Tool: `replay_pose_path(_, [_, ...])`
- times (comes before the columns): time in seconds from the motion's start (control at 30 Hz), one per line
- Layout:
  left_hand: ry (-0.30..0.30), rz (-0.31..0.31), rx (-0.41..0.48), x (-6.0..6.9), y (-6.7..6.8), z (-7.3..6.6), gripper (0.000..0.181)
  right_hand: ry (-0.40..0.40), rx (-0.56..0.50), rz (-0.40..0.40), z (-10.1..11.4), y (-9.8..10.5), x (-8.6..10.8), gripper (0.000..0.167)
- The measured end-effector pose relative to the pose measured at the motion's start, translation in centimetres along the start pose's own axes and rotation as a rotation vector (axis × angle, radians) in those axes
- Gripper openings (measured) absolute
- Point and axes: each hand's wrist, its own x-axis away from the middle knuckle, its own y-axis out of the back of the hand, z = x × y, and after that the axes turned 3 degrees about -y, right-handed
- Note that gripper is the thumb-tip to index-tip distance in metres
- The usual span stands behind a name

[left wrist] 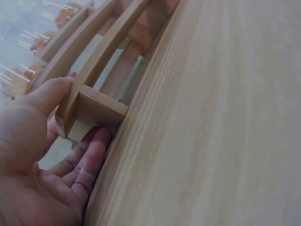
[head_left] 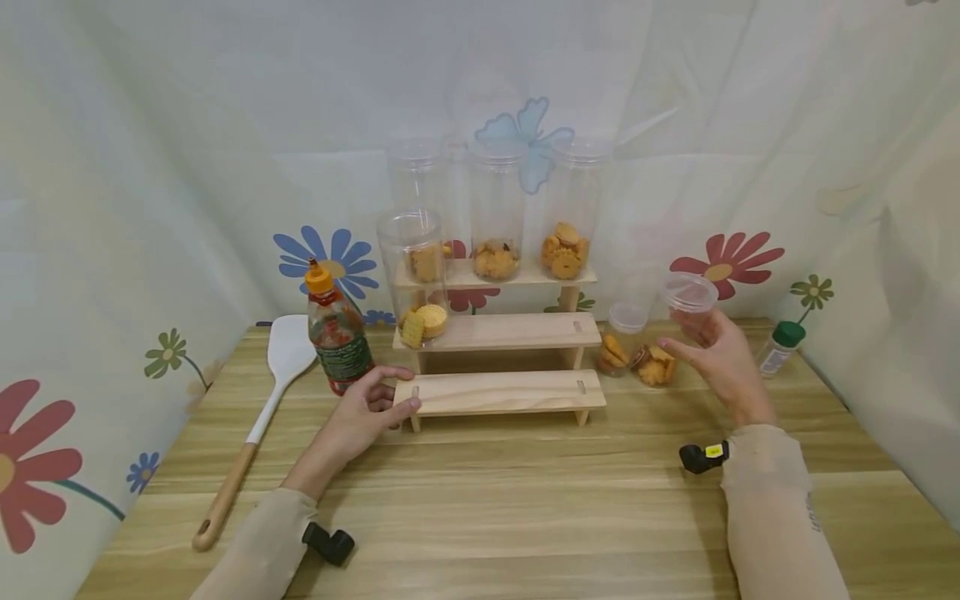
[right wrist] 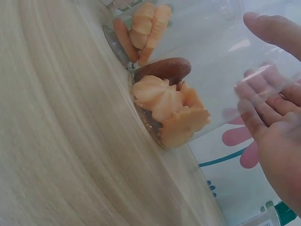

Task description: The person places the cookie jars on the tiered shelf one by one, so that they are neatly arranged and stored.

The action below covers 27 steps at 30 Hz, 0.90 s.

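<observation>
My left hand (head_left: 369, 402) holds the left end of the lowest step of a three-tier wooden stand (head_left: 498, 393); in the left wrist view its thumb lies on the board and fingers reach beneath, beside the leg (left wrist: 101, 107). At the right, my right hand (head_left: 722, 354) is around a tall clear jar of cookies (head_left: 656, 368) standing on the table. Its thumb is spread away from the fingers, some of which show through the jar wall in the right wrist view. Whether they touch it, I cannot tell. Left of this jar stands another clear jar (head_left: 615, 354) with cookies.
Three cookie jars (head_left: 566, 250) line the top tier; one more jar (head_left: 423, 321) is on the middle tier's left end. A red sauce bottle (head_left: 341, 342) and a white spatula (head_left: 288, 350) are at the left. A green-capped shaker (head_left: 782, 350) stands far right.
</observation>
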Motion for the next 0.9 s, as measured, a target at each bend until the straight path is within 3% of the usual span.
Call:
replay_pose_path(0.33, [0.003, -0.008, -0.034, -0.2, 0.03, 0.24, 0.048, -0.018, 0.012, -0.001, -0.02, -0.05, -0.1, 0.087])
replay_pose_path(0.9, [0.012, 0.002, -0.004, -0.1, 0.05, 0.25, 0.051, -0.025, 0.044, -0.006, 0.13, -0.19, 0.03, 0.087])
